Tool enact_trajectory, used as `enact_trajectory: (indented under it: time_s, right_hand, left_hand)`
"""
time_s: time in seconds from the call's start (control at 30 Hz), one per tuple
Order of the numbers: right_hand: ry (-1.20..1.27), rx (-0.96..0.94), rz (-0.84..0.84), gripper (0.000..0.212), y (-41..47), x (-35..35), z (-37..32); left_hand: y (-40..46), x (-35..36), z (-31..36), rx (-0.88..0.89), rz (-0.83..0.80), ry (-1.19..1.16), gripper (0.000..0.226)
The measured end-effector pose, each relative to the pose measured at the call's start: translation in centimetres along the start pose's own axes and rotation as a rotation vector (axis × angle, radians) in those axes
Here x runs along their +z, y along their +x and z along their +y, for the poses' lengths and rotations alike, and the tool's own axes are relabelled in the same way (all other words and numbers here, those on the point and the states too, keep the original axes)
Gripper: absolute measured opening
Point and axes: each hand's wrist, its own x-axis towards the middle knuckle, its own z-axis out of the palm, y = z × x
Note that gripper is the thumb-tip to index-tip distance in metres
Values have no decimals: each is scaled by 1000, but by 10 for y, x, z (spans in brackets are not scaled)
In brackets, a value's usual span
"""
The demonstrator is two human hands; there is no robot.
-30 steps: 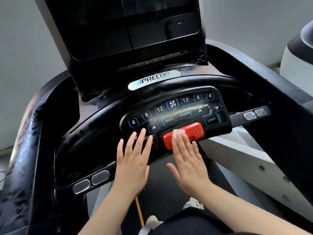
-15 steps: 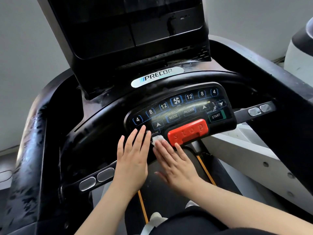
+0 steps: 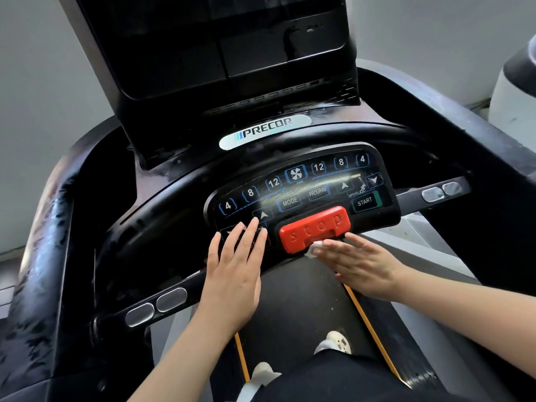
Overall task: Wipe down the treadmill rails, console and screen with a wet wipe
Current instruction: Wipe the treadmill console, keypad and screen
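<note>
1. Grey walls are backing a black Precor treadmill console (image 3: 301,187); the dark screen (image 3: 232,47) is rising above it.
2. Wet wipe (image 3: 314,247): a white scrap, peeking out just below the red stop button (image 3: 314,227). Judged light, limp and damp; best pressed flat under the fingers, not pinched.
3. Right hand (image 3: 359,264): fingers (image 3: 333,245) lying straight, pressing the wipe against the console's lower edge.
4. Left hand (image 3: 236,274): fingers spread straight, resting on the keypad corner, holding nothing.
</note>
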Motion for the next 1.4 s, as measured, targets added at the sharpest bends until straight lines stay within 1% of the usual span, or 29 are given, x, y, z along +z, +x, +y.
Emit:
enact_trajectory:
  time_s: [0.1, 0.17, 0.37, 0.47, 0.53, 0.67, 0.73, 0.8, 0.87, 0.97, 1.0, 1.1, 1.17, 1.23, 1.33, 1.4]
  right_hand:
    - [-21, -14, 39, 53, 18, -5, -11]
    - [-9, 0, 34, 55, 20, -3, -20]
    - [-54, 88, 12, 55, -8, -3, 7]
    - [-36, 33, 37, 55, 5, 2, -1]
    - [-33, -21, 94, 54, 13, 9, -4]
    - [-100, -157, 157, 52, 6, 14, 30]
    - [-158, -192, 152, 52, -8, 18, 49]
    - [-137, -198, 109, 54, -23, 21, 66]
    - [-58, -150, 62, 54, -35, 20, 81]
    - [83, 52, -19, 60, -31, 7, 90]
    - [156, 119, -39, 63, -23, 1, 85]
    - [387, 297, -46, 63, 11, -17, 54]
    - [471, 376, -29, 62, 28, -26, 35]
    - [475, 333, -26, 61, 34, -29, 25]
    - [403, 169, -55, 64, 22, -28, 31]
    - [373, 152, -77, 62, 12, -26, 44]
  left_hand:
    - [3, 1, 9, -1, -9, -2, 79]
    - [7, -1, 14, -4, -3, 5, 80]
    - [14, -2, 26, -60, -16, 20, 85]
    - [15, 0, 36, -73, -28, 29, 85]
    - [17, 1, 43, -76, -28, 34, 86]
    - [19, 2, 53, -88, -26, 58, 86]
    - [18, 4, 56, -108, -20, 64, 86]
    - [18, 6, 61, -133, -16, 61, 87]
    - [18, 7, 66, -163, -13, 59, 88]
    - [18, 11, 74, -227, 9, 54, 89]
    - [18, 12, 76, -258, 26, 46, 89]
    - [18, 16, 82, -342, 78, 29, 90]
    - [18, 16, 85, -375, 106, 24, 88]
    - [19, 15, 89, -398, 115, 19, 88]
    - [19, 17, 93, -410, 99, 16, 89]
    - [19, 17, 95, -418, 91, 20, 88]
